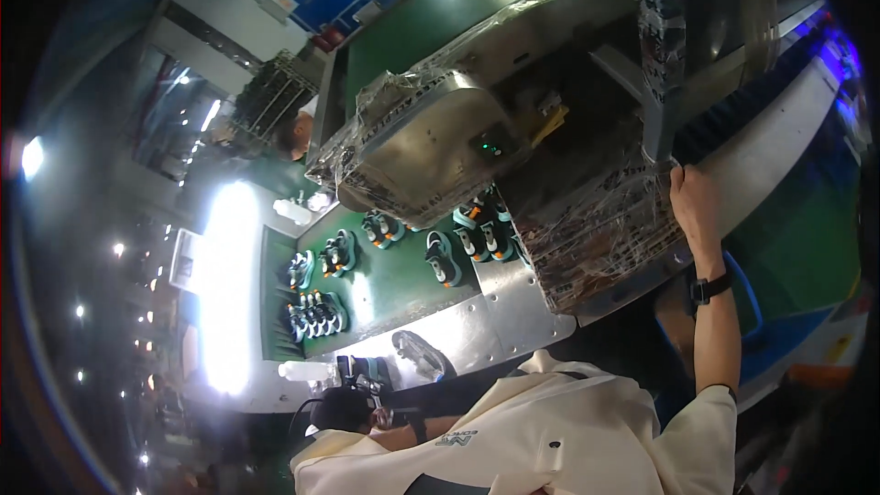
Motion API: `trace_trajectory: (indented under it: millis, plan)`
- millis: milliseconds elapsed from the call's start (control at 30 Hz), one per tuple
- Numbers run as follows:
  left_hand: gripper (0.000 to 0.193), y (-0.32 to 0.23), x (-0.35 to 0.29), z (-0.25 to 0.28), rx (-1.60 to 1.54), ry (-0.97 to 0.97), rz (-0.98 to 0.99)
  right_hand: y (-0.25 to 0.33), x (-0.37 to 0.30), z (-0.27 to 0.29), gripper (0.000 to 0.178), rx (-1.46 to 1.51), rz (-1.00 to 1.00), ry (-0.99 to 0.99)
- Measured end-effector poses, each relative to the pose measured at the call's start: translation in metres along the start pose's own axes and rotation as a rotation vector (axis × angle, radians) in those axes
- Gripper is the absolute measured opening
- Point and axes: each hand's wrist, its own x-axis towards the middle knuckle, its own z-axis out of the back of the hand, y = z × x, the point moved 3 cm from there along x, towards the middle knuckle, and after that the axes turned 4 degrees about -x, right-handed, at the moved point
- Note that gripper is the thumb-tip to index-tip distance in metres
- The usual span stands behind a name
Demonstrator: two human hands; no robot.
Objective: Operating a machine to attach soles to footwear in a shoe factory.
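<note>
One wrapped post [658, 82] stands at the plastic-wrapped cover [596, 229]. Its lower end lies at the fingertips of the right hand [694, 206]; the right grip is bent, and how far it closes cannot be told. The left hand [380, 420] is beside one dark object [339, 410]; its grip is unclear. Left of the post: one metal housing [431, 151]. Green counter [403, 289]: one separate sneaker [442, 258], plus several groups, not fully countable.

Grey metal post [658, 119] stands pretty much upright, film-wrapped up top; dark shoe [359, 370] sits at the metal ledge [458, 323].
</note>
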Motion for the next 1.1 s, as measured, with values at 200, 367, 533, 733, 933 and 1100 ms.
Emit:
trace_trajectory:
  millis: [200,367,533,733,933,1100]
  plan:
    - [0.024,-0.044,-0.046,-0.051,-0.075,-0.288,0.152,-0.003,0.001,0.006,0.033,0.045,0.024,0.074]
    - [0.025,-0.073,-0.085,-0.111,-0.174,-0.523,0.268,-0.008,0.001,0.005,0.034,0.029,0.068,0.16]
    - [0.025,-0.097,-0.103,-0.162,-0.268,-0.674,0.329,-0.023,-0.007,-0.005,0.039,0.031,0.068,0.181]
    - [0.026,-0.11,-0.121,-0.2,-0.384,-0.549,0.369,-0.036,0.003,-0.024,0.045,-0.005,0.061,0.162]
    - [0.026,-0.148,-0.167,-0.268,-0.572,-0.194,0.465,0.008,0.006,-0.017,0.043,0.04,0.105,0.096]
    - [0.027,-0.143,-0.164,-0.259,-0.596,-0.157,0.49,-0.013,-0.001,-0.023,0.044,0.016,0.105,0.084]
